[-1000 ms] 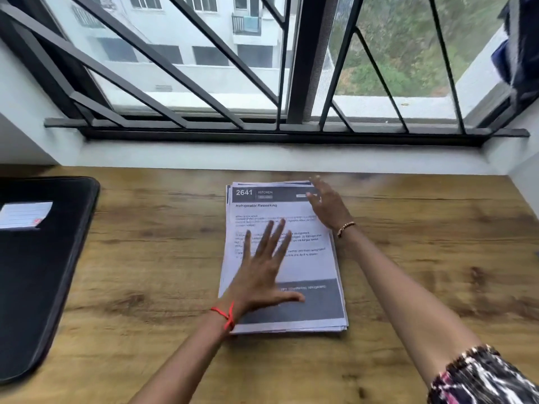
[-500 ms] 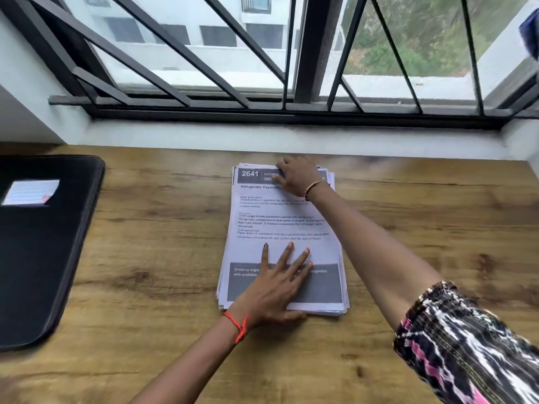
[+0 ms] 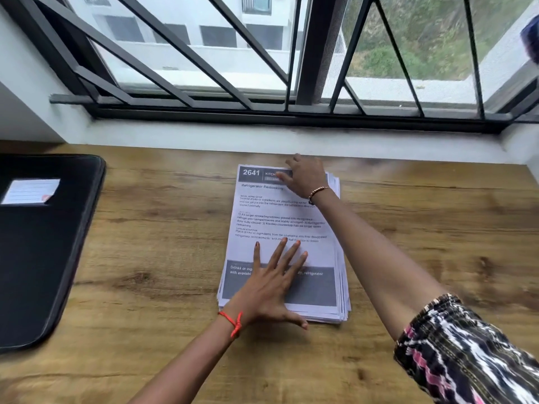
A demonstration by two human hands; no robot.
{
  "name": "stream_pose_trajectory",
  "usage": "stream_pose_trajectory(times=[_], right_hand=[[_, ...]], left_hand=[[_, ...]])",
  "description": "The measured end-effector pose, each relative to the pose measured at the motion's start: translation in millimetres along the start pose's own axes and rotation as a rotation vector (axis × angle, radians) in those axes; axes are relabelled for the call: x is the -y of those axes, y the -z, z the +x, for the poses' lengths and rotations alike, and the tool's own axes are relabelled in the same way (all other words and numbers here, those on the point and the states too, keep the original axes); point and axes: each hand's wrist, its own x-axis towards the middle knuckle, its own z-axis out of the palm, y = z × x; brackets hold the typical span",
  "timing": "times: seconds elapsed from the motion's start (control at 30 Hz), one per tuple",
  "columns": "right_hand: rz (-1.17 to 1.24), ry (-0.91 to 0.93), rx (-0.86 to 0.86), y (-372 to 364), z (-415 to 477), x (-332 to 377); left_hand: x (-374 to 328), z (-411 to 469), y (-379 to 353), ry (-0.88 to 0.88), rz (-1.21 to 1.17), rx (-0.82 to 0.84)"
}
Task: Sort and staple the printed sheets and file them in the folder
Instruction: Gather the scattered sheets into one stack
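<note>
- A person's two bare arms reach over a wooden table [image 3: 151,234] set below a barred window [image 3: 204,62].
- The stack of printed sheets [image 3: 277,217] lies flat near the middle of the table, its edges slightly fanned on the right side.
- The left hand [image 3: 271,284] lies flat on the lower half of the top sheet, fingers straight and spread, pinning the pile; a red thread bracelet [image 3: 233,320] circles that wrist.
- The right hand [image 3: 304,177], with a bead bracelet [image 3: 318,191] at the wrist, rests on the far right corner of the stack. Motion blur makes it unclear whether its fingers pinch a sheet or only press, so I cannot tell its grip.
- A black folder [image 3: 43,252] lies closed at the left edge of the table, well apart from the paper.
- The step in hand looks like squaring or starting to sort the pile. To do it well, keep the left palm steady while the right hand lifts one sheet only from the far corner, so the rest does not slide.
- Readable print on the top sheet: "2641", "KITCH" cut off by the hand, and the title "Refrigerator Restocking". A grey band lower down begins "Drinks or ing" and ends "refrigerator".
- A white label [image 3: 30,191] on the folder shows ruled lines; no words can be read.
</note>
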Motion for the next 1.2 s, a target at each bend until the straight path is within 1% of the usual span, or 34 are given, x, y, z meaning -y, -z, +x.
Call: stream_pose_trajectory(times=[0.03,0.07,0.13,0.2,0.27,0.3,0.37,0.43,0.5,0.6,0.67,0.8,0.9,1.0,1.07,1.13,1.2], right_hand=[[0.127,-0.072,-0.095,-2,-6,-5],[0.307,-0.165,-0.197,-4,-13,-11],[0.661,-0.366,-0.387,-2,-33,-25],[0.901,-0.522,-0.526,2,-56,-38],[1.028,-0.607,-0.562,-3,-79,-46],[1.062,-0.607,-0.551,-8,-90,-47],[1.120,-0.568,-0.457,-20,-105,-43],[1.183,-0.564,-0.329,-28,-106,-36],[1.220,-0.531,-0.258,-26,-105,-33],[1.263,-0.489,-0.234,-35,-103,-43],[1.290,-0.510,-0.231,-27,-105,-38],[1.282,-0.522,-0.239,-22,-107,-28],[1.223,-0.513,-0.214,-30,-105,-29],[1.113,-0.530,-0.197,-32,-106,-25],[0.958,-0.548,-0.276,-28,-113,-20],[0.822,-0.590,-0.370,-29,-122,-15],[0.784,-0.644,-0.363,-32,-131,-9]], left_hand=[[4,1,5,0.030,-0.067,-0.076],[10,3,12,0.089,-0.173,-0.137],[31,5,32,0.249,-0.471,-0.257],[59,8,43,0.439,-0.783,-0.404],[84,11,46,0.608,-1.072,-0.490],[92,13,44,0.656,-1.182,-0.506],[93,18,43,0.659,-1.310,-0.460],[86,21,38,0.627,-1.230,-0.393],[81,23,34,0.607,-1.136,-0.399],[83,25,37,0.564,-1.147,-0.388],[84,24,38,0.524,-1.112,-0.349],[84,22,35,0.527,-1.050,-0.342],[89,16,34,0.559,-1.005,-0.361],[89,8,32,0.616,-0.832,-0.431],[86,5,32,0.668,-0.778,-0.525],[80,2,34,0.723,-0.793,-0.577],[75,0,34,0.760,-0.776,-0.582]])
